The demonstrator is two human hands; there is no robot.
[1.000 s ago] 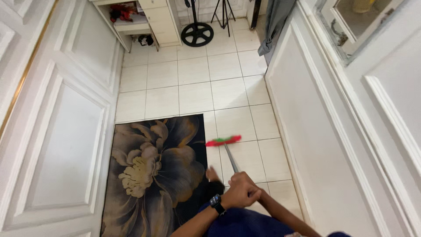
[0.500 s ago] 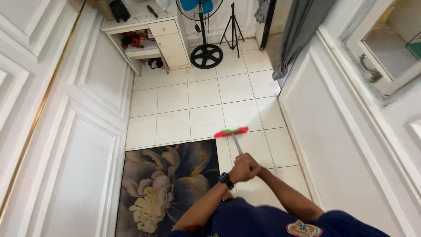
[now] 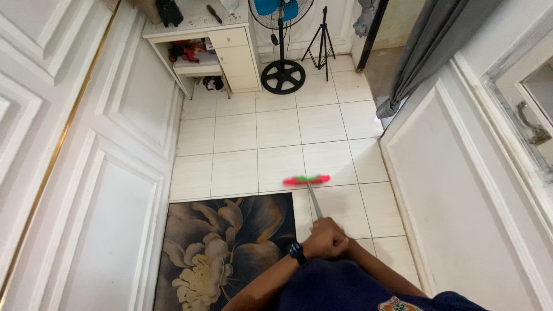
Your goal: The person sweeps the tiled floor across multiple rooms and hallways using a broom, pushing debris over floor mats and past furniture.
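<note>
A broom with a red and green head (image 3: pixel 307 180) rests on the cream floor tiles, its grey metal handle (image 3: pixel 314 201) running back toward me. Both hands are stacked on the handle's near end. My left hand (image 3: pixel 324 240), with a dark watch on its wrist, wraps the handle. My right hand (image 3: pixel 344 243) lies mostly hidden behind the left, gripping the same handle. The broom head sits just past the far right corner of a dark mat with a large flower print (image 3: pixel 224 247).
White panelled walls (image 3: pixel 103 190) close in on both sides of a narrow tiled passage. At the far end stand a small white desk with drawers (image 3: pixel 230 46), a standing fan (image 3: pixel 282 69) and a black tripod (image 3: pixel 324 40). A grey curtain (image 3: pixel 426 52) hangs at the right.
The view has tilted up, showing more of the far end. The broom head has moved slightly away from the mat's edge across the tiles, with both hands staying on the handle.
</note>
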